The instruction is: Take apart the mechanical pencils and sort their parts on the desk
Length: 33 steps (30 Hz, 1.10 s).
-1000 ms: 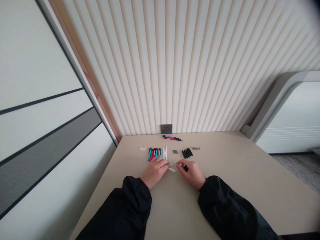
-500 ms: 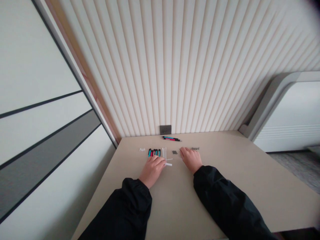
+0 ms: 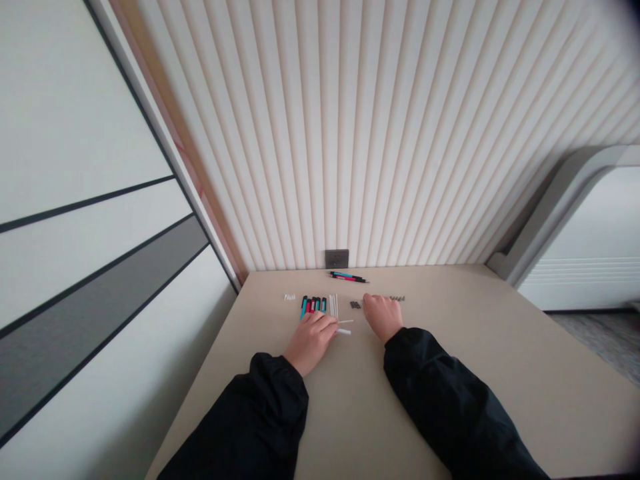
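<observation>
My left hand (image 3: pixel 311 340) is closed low over the table, with a short white tube (image 3: pixel 344 331) sticking out from its fingers to the right. A thin white stick (image 3: pixel 346 321), like a pen refill, lies just above the tube by the fingertips. Behind that hand stand in a row several black-capped pen barrels (image 3: pixel 314 305) in blue and red, partly hidden by the knuckles. Several thin white refills (image 3: pixel 333 305) lie beside them. My right hand (image 3: pixel 383 315) has its fingers pinched together on the table, right of small dark parts (image 3: pixel 355 305); what they hold is hidden.
Two whole pens (image 3: pixel 349 277) lie near the wall below a dark socket (image 3: pixel 337 259). Small clear springlike pieces (image 3: pixel 289 297) are at the left, and small grey metal pieces (image 3: pixel 397 299) lie behind my right hand. A white cabinet (image 3: pixel 100 360) borders the table's left side.
The view has shifted slightly, so the table things sit a little further right. My right fingers have curled in more over the small thing at their tips. My left hand keeps its hold.
</observation>
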{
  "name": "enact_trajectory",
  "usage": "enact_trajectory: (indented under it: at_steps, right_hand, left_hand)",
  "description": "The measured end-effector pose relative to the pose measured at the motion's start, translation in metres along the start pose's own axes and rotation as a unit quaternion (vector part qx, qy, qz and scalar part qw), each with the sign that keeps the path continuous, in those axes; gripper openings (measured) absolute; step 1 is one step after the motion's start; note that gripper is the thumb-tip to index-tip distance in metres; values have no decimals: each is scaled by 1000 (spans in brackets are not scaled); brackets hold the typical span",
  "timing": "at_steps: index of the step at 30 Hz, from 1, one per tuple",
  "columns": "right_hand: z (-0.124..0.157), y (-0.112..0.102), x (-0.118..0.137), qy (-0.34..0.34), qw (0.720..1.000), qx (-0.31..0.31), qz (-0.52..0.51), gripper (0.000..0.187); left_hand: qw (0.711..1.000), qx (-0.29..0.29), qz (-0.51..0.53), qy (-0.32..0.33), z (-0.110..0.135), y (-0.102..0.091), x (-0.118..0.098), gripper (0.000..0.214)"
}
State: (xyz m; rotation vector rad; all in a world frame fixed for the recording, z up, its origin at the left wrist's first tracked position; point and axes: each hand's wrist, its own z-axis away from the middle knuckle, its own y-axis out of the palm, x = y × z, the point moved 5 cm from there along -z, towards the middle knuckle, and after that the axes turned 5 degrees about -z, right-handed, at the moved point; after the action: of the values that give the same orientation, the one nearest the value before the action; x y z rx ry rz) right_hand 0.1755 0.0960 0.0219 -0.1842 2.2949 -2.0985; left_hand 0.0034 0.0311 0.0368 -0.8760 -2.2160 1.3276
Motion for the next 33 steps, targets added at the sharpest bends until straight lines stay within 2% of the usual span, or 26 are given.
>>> enact_trajectory:
  at_steps: [7,33]
  right_hand:
    - [4,-3,2,-7,1000,28,0,29]
    - [10,0,-7,5,999,32,-13,31]
  left_hand:
    - [1000,11,3,-5,2,4,2,16]
    - [1000,6,6,-2,0,-1,-1,17]
